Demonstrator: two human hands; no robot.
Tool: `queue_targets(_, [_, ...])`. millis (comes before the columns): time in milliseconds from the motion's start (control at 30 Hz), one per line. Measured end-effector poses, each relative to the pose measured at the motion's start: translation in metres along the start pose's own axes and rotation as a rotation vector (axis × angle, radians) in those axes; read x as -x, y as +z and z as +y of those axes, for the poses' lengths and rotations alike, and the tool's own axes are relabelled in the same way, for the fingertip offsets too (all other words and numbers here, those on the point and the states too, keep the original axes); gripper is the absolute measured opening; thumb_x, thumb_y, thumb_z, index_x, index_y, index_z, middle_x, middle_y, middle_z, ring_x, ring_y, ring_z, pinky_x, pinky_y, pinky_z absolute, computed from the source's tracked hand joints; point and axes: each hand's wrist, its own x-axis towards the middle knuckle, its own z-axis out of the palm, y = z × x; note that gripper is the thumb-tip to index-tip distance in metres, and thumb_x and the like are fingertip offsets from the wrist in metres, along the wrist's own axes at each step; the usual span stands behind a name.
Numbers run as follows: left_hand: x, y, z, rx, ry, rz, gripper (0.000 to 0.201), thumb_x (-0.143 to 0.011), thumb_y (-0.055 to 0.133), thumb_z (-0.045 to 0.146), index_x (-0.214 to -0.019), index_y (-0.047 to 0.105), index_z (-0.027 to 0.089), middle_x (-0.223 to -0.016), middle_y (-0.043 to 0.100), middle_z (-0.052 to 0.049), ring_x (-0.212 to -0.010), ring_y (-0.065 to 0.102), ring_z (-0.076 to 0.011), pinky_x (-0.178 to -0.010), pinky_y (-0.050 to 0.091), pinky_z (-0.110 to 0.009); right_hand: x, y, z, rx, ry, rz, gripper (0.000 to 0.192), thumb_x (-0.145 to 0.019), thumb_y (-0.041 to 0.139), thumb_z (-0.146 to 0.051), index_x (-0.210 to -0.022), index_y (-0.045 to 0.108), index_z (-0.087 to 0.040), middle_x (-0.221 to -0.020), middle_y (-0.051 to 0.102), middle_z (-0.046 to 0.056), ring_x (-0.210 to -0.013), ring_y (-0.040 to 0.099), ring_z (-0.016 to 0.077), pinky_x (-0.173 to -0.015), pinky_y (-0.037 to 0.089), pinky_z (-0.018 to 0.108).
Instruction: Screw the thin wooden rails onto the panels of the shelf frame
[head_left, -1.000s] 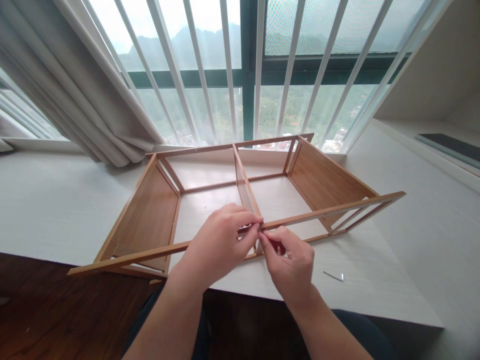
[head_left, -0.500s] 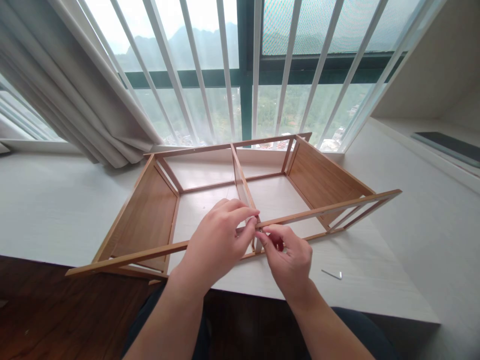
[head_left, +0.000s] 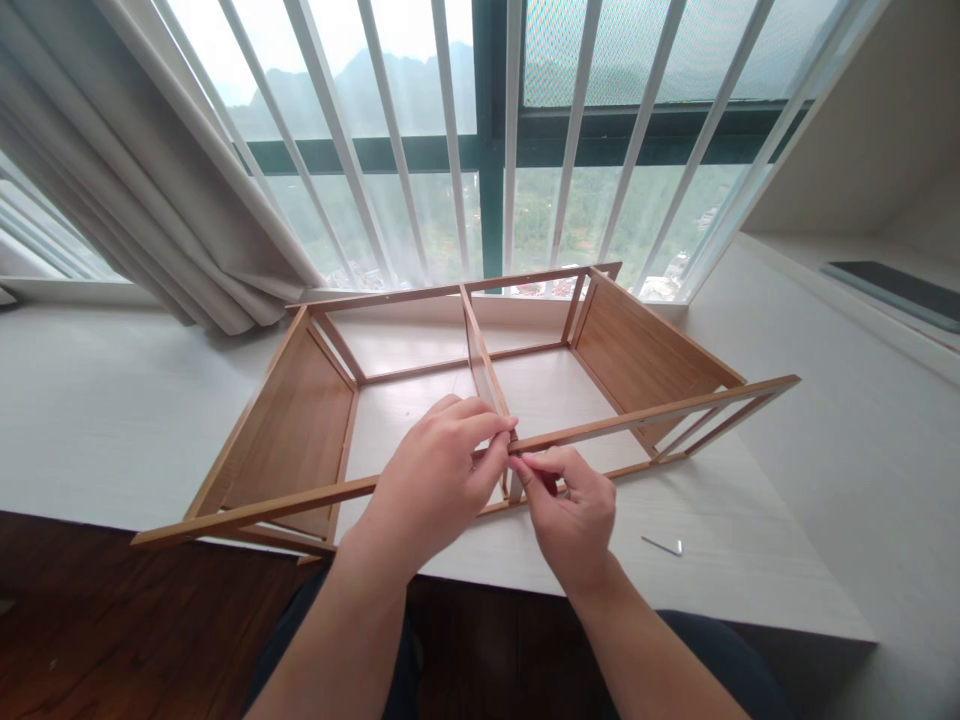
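Both hands, left hand [head_left: 435, 480] and right hand [head_left: 574, 510], pinch shut on the thin front rail [head_left: 645, 415] (light, probably bendy) at the frame's [head_left: 300, 430] six o'clock centre joint.

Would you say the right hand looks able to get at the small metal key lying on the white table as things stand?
Probably yes. The metal key lies in the open on the white table, just right of the right hand, with nothing between them; the hand would first have to leave the front rail.
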Motion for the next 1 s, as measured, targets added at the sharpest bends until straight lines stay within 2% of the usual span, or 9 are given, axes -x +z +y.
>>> queue_targets(100, [0.000,0.000,0.002,0.024,0.010,0.054,0.022,-0.093,0.057,0.017,-0.096,0.078,0.021,-0.093,0.074,-0.006,-0.092,0.066,-0.0214,-0.083,0.052,-0.033,0.001,-0.001,0.003,-0.001,0.004,-0.004,0.008,-0.090,0.075,-0.020,-0.085,0.069,-0.020,-0.070,0.070,-0.001,-0.055,0.056,0.0100,-0.055,0.050,0.023])
queue_targets(267, [0.004,-0.003,0.009,0.164,0.026,0.318,0.023,-0.094,0.055,0.017,-0.091,0.078,0.018,-0.089,0.074,-0.006,-0.083,0.067,-0.0174,-0.075,0.053,-0.028,0.002,-0.002,0.008,0.010,0.019,-0.015,0.011,-0.089,0.077,-0.028,-0.089,0.070,-0.021,-0.073,0.071,0.000,-0.056,0.058,0.0113,-0.056,0.052,0.024])
queue_targets(467, [0.016,-0.010,0.016,0.237,0.038,0.503,0.021,-0.092,0.056,0.018,-0.089,0.077,0.019,-0.080,0.071,-0.004,-0.072,0.065,-0.0156,-0.066,0.053,-0.028,0.006,-0.004,0.008,-0.024,0.024,-0.032,0.018,-0.086,0.080,-0.029,-0.097,0.068,-0.021,-0.060,0.057,-0.006,-0.051,0.050,0.0095,-0.051,0.047,0.022])
queue_targets(567, [0.026,-0.007,0.020,0.323,0.046,0.598,0.022,-0.093,0.055,0.019,-0.088,0.076,0.020,-0.076,0.068,-0.004,-0.069,0.062,-0.0153,-0.062,0.051,-0.028,0.009,-0.014,0.008,-0.040,0.035,-0.038,0.024,-0.087,0.080,-0.027,-0.105,0.065,-0.020,-0.059,0.055,-0.008,-0.049,0.048,0.0092,-0.050,0.045,0.022])
queue_targets(633, [0.035,0.003,0.022,0.405,0.055,0.641,0.023,-0.095,0.053,0.021,-0.088,0.075,0.020,-0.072,0.065,-0.003,-0.066,0.060,-0.0150,-0.060,0.049,-0.029,0.009,-0.026,0.009,0.013,0.024,-0.053,0.017,-0.090,0.076,-0.027,-0.101,0.066,-0.020,-0.059,0.056,-0.007,-0.050,0.049,0.0094,-0.051,0.046,0.022])
queue_targets(700, [0.046,0.021,0.024,0.480,0.051,0.592,0.025,-0.097,0.051,0.024,-0.088,0.074,0.020,-0.068,0.061,-0.003,-0.064,0.057,-0.0151,-0.058,0.047,-0.029,0.007,-0.042,0.012,0.111,-0.005,-0.072,0.010,-0.092,0.073,-0.028,-0.090,0.068,-0.020,-0.061,0.060,-0.005,-0.051,0.052,0.0099,-0.053,0.046,0.023])
queue_targets(800, [0.067,0.057,0.024,0.538,0.100,0.430,0.028,-0.097,0.048,0.027,-0.086,0.072,0.019,-0.068,0.061,-0.004,-0.062,0.055,-0.0154,-0.060,0.046,-0.030,0.002,-0.072,0.024,0.218,0.033,-0.135,0.017,-0.093,0.070,-0.034,-0.084,0.069,-0.019,-0.060,0.062,-0.003,-0.050,0.052,0.0115,-0.053,0.045,0.025])
queue_targets(900, [0.090,0.095,0.020,0.528,0.102,0.236,0.029,-0.096,0.047,0.029,-0.084,0.072,0.018,-0.064,0.059,-0.005,-0.059,0.052,-0.0157,-0.060,0.044,-0.031,0.000,-0.109,0.049,0.327,0.235,-0.286,0.023,-0.092,0.067,-0.042,-0.086,0.072,-0.020,-0.064,0.065,-0.001,-0.055,0.056,0.0149,-0.058,0.047,0.028])
queue_targets(1000, [0.108,0.123,0.015,0.565,-0.098,0.048,0.032,-0.096,0.046,0.030,-0.083,0.073,0.018,-0.068,0.065,-0.006,-0.061,0.054,-0.0159,-0.063,0.044,-0.030,0.011,-0.150,0.081,0.528,0.500,-0.411,0.019,-0.084,0.066,-0.036,-0.092,0.074,-0.020,-0.079,0.071,0.003,-0.064,0.062,0.0190,-0.068,0.050,0.033])
